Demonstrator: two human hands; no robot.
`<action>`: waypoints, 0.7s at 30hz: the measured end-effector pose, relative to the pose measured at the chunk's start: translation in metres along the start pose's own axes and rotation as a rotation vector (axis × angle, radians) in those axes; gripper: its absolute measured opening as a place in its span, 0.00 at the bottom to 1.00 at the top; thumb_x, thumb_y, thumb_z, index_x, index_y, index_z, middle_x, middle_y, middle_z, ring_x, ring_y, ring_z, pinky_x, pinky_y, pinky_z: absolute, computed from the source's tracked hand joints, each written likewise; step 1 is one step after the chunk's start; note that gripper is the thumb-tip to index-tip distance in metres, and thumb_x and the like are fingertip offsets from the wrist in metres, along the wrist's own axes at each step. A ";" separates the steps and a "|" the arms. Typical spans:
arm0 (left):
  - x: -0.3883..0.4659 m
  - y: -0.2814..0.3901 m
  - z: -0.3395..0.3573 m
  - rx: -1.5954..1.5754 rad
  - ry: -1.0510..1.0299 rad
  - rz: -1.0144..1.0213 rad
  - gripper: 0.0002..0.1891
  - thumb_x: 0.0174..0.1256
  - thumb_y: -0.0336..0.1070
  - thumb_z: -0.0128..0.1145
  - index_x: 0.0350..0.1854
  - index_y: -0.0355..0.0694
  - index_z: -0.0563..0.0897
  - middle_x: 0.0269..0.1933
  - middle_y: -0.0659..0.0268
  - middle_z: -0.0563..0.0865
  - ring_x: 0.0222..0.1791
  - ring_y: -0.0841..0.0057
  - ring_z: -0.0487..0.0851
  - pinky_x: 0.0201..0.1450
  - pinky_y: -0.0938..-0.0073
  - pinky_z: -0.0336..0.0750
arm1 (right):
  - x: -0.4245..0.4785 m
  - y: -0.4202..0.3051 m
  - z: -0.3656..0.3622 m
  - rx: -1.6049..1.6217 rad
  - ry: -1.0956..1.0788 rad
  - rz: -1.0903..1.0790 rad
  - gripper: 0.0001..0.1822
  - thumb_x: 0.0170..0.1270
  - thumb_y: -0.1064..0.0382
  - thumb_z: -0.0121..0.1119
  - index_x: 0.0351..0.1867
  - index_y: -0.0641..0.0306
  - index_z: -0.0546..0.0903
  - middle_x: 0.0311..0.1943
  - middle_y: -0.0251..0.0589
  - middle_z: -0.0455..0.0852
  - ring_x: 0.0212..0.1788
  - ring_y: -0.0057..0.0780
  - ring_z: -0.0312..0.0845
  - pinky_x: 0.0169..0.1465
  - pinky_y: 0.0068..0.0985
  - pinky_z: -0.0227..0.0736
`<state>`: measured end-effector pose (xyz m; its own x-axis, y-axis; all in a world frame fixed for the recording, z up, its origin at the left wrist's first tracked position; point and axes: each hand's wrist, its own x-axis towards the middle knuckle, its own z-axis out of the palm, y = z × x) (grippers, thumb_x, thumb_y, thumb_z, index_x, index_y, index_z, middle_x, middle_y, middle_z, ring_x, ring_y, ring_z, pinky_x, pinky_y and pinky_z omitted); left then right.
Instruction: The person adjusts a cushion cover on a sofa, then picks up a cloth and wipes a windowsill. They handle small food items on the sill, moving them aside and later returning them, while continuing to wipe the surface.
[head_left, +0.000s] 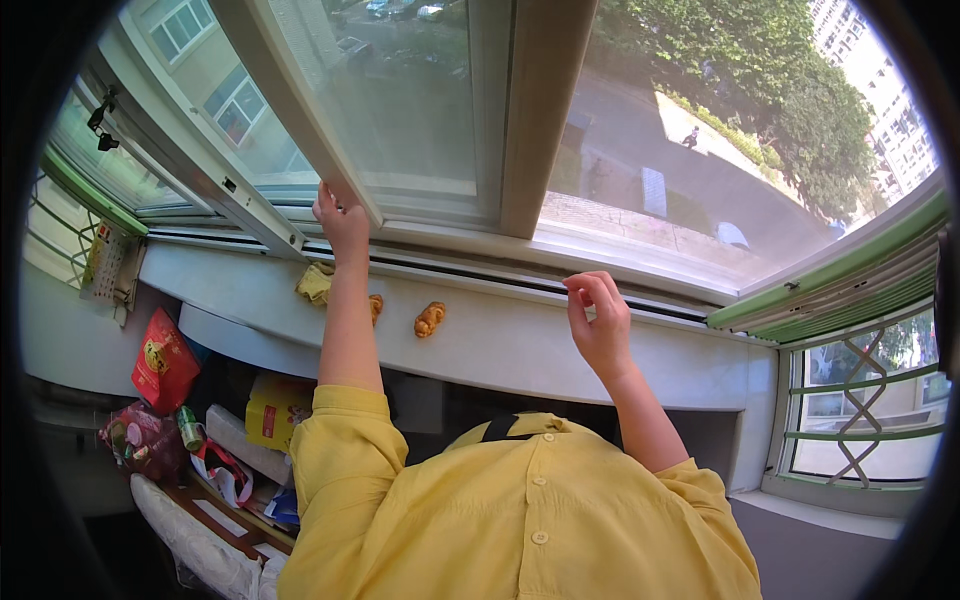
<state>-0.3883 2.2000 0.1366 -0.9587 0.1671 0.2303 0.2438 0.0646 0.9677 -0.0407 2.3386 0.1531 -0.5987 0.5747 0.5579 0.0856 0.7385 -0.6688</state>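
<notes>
My left hand (343, 225) grips the edge upright of a sliding window sash (311, 120) near its bottom corner. Below my left wrist, a crumpled yellow cloth (313, 283) lies on the white windowsill (495, 337), partly covered by my forearm. Two small glossy brown carved figurines rest there too: one (430, 320) in plain sight, the other (376, 307) half hidden by the same forearm. My right hand (602, 319) is loosely curled over the window track (517, 279), thumb close to the fingertips. Nothing shows in it, though its grip is unclear.
Left of me, under the sill, are a red bag (163, 360), a filled plastic bag (142, 442), a yellow box (276, 411) and a green can (189, 429). A green-framed folding grille (855, 405) stands at the right. Beyond the glass lies a street (622, 135) far below.
</notes>
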 end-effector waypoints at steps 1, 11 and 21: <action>-0.010 -0.001 0.006 0.045 -0.002 0.021 0.29 0.67 0.27 0.54 0.72 0.43 0.68 0.61 0.59 0.73 0.59 0.68 0.76 0.64 0.68 0.71 | -0.002 0.000 0.004 0.020 -0.032 0.017 0.10 0.60 0.78 0.60 0.40 0.61 0.82 0.38 0.39 0.84 0.30 0.32 0.83 0.33 0.25 0.78; -0.096 0.016 0.058 -0.103 -0.453 0.284 0.41 0.52 0.14 0.41 0.73 0.47 0.72 0.51 0.63 0.79 0.54 0.72 0.79 0.64 0.72 0.73 | -0.022 0.017 0.025 0.037 -0.184 0.059 0.11 0.60 0.76 0.58 0.39 0.57 0.83 0.37 0.34 0.83 0.30 0.28 0.82 0.34 0.26 0.77; -0.106 0.009 0.012 -0.041 -0.537 0.022 0.29 0.58 0.19 0.46 0.64 0.39 0.81 0.64 0.61 0.83 0.65 0.69 0.79 0.66 0.72 0.72 | -0.027 0.018 0.058 0.081 -0.441 0.155 0.07 0.63 0.75 0.59 0.40 0.62 0.83 0.36 0.39 0.84 0.31 0.32 0.82 0.36 0.27 0.78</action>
<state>-0.2822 2.1948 0.1199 -0.7410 0.6480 0.1762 0.2467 0.0186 0.9689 -0.0690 2.3159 0.0978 -0.8665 0.4581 0.1984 0.1486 0.6160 -0.7736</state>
